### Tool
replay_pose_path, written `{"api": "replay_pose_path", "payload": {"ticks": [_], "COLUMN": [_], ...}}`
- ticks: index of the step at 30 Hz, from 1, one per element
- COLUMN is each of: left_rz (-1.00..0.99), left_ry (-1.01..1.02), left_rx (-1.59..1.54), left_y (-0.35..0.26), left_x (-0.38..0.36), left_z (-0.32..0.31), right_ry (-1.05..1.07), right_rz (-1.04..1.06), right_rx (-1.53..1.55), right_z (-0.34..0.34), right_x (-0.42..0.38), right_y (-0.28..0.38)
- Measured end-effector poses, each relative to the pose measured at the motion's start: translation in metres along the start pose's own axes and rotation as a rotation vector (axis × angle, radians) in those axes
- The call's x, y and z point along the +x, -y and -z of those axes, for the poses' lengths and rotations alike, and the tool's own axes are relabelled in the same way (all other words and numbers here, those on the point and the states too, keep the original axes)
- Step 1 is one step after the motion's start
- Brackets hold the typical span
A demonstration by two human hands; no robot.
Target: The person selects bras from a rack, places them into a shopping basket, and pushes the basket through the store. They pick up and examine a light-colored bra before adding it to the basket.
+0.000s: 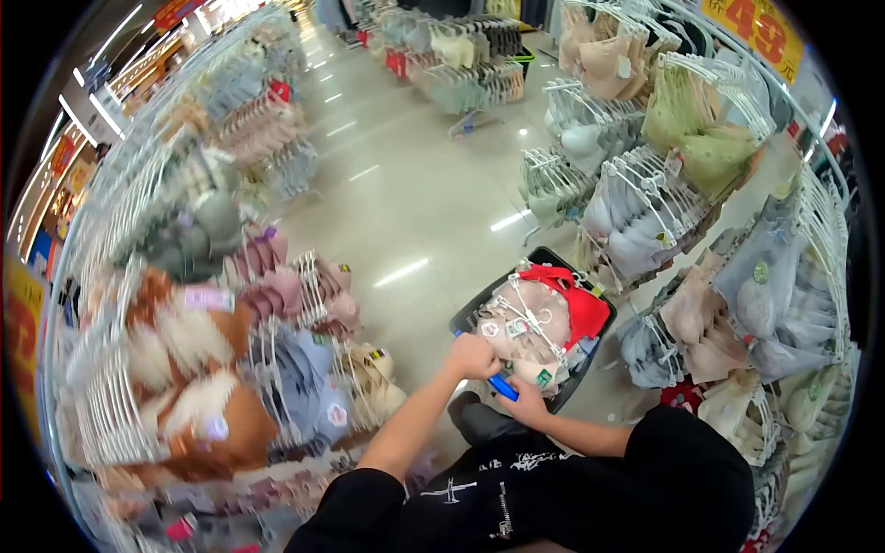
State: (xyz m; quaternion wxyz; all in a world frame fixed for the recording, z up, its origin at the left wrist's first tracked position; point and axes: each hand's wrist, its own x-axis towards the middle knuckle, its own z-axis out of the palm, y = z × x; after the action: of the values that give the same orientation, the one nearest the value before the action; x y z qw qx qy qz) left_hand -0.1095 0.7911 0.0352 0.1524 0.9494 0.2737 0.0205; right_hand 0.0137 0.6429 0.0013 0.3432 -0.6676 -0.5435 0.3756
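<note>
Down near the bottom middle of the view, the fingers of the left hand (pixel 472 357) were curled shut over the near edge of a pile of bras on white hangers (pixel 527 327), the fist pressed against a pale pink one. Just beside it, the right hand (pixel 526 403) was wrapped around a blue handle (pixel 502 386) at the near rim of the black basket (pixel 479 304) that held the pile. A red bra (pixel 576 297) lay at the far side of the heap, touching the pink ones. The basket stood on the shiny pale floor (pixel 406 184) of the aisle, close in front of the person's black sleeves and dark top. To the left hung a rack of brown, white and blue bras (pixel 230 378); to the right, racks of grey, beige and green ones (pixel 701 221) lined the aisle. A yellow price sign (pixel 751 32) hung above them at the upper right.
</note>
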Motion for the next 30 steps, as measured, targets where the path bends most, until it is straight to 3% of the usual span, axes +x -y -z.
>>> {"api": "replay_pose_path", "payload": {"ticks": [10,11,12,14,17,18,22,25,27,30], "left_rz": [-0.455,-0.495,-0.51,-0.563,-0.733,-0.883,-1.042,-1.151,-1.239,-1.336], "left_ry": [0.256,0.261,0.358,0.562,0.556,0.507,0.585,0.63,0.656,0.656], "left_rx": [-0.036,-0.094,-0.027,0.121,0.004,-0.034,-0.239,-0.17,-0.148,-0.131], "left_y": [0.093,0.099,0.108,0.114,0.128,0.145,0.165,0.168,0.165,0.171], "left_x": [0.088,0.097,0.106,0.124,0.152,0.162,0.201,0.224,0.242,0.265], "left_z": [0.033,0.039,0.036,0.05,0.077,0.054,0.061,0.07,0.08,0.075], "right_ry": [0.083,0.195,0.054,-0.001,-0.066,-0.097,-0.256,-0.386,-0.515,-0.674], "right_rz": [-0.317,-0.492,-0.423,-0.442,-0.555,-0.604,-0.818,-0.949,-0.998,-0.876], "right_rx": [0.191,0.289,0.241,0.248,0.258,0.257,0.275,0.303,0.163,0.138], "right_z": [-0.031,-0.017,-0.035,-0.041,-0.047,-0.05,-0.078,-0.11,-0.094,-0.089], "right_x": [0.091,0.101,0.106,0.125,0.152,0.159,0.18,0.194,0.216,0.239], "right_y": [0.015,0.035,0.025,0.02,0.011,0.008,0.011,0.024,0.077,0.093]}}
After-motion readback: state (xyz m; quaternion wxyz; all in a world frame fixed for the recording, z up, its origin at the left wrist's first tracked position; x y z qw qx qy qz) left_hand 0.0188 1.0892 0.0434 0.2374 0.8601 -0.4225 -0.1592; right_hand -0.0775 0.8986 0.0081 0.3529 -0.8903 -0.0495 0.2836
